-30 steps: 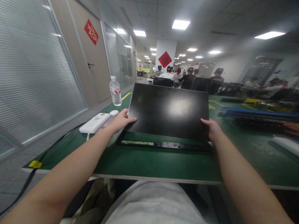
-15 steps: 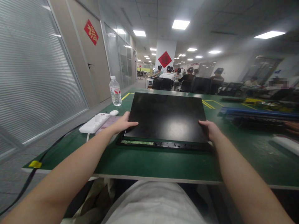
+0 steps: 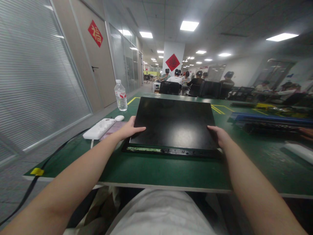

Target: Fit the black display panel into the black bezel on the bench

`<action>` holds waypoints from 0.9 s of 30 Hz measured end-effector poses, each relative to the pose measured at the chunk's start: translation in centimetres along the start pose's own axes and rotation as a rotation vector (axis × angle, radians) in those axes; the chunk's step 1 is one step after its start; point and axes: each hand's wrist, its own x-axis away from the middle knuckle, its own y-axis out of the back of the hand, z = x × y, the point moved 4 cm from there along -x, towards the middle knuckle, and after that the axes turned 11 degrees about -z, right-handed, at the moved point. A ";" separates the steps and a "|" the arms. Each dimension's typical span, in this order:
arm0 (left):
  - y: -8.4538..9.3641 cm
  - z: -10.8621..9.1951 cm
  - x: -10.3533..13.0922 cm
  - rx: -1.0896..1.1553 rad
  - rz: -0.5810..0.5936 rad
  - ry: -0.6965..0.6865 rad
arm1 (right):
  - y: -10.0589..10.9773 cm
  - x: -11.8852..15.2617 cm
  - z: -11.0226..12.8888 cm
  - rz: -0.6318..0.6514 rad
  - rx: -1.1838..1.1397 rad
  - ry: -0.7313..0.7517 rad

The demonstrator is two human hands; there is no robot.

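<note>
A black flat display panel lies in front of me, over a black frame. Along the frame's near edge a green circuit board strip shows. My left hand grips the panel's left edge, its thumb on the top face and its other fingers mostly hidden behind the side. At the right edge my right hand holds the panel in the same way, thumb on top. What lies beneath the panel is hidden.
The green table carries a water bottle, a white power bank-like box, a white mouse-like object and a phone-like slab at left. Blue-black panels and another person's hand are at right.
The panel and both hands stay almost in place. My left thumb sits very slightly further in over the panel's face.
</note>
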 end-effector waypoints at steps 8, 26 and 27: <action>0.3 -0.3 0.1 0.045 -0.042 0.045 | -0.1 0.5 -0.1 -0.027 -0.024 -0.120; 0.4 -0.8 0.0 0.104 -0.044 0.003 | 0.2 1.2 1.2 -0.021 -0.047 -0.119; 0.5 -0.9 0.0 0.089 -0.053 -0.002 | 0.2 1.3 1.2 -0.029 -0.052 -0.133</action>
